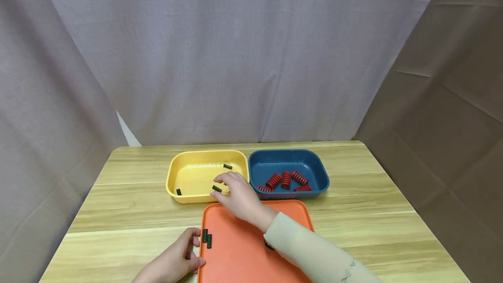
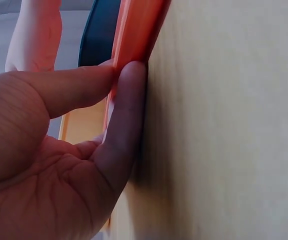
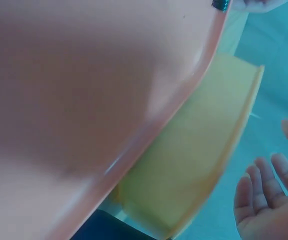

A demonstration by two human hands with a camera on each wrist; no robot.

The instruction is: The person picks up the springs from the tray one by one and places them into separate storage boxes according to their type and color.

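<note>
My left hand [image 1: 177,254] pinches the left rim of the orange tray [image 1: 243,257]; in the left wrist view the thumb lies on the rim with a finger below it. Two black springs [image 1: 209,241] lie side by side on the tray near that hand. Another dark piece [image 1: 269,246] is mostly hidden by my right sleeve. Over the front right of the yellow bin [image 1: 192,178] reaches my right hand [image 1: 239,195], thumb and fingers apart. A black spring [image 1: 217,188] shows between them in the head view; the right wrist view shows nothing held.
Two more black springs, one at the back right [image 1: 228,166] and one at the front left [image 1: 178,191], lie in the yellow bin. Beside it, a blue bin [image 1: 263,167] contains several red springs [image 1: 286,180]. A grey curtain [image 1: 235,56] hangs behind the wooden table [image 1: 361,213].
</note>
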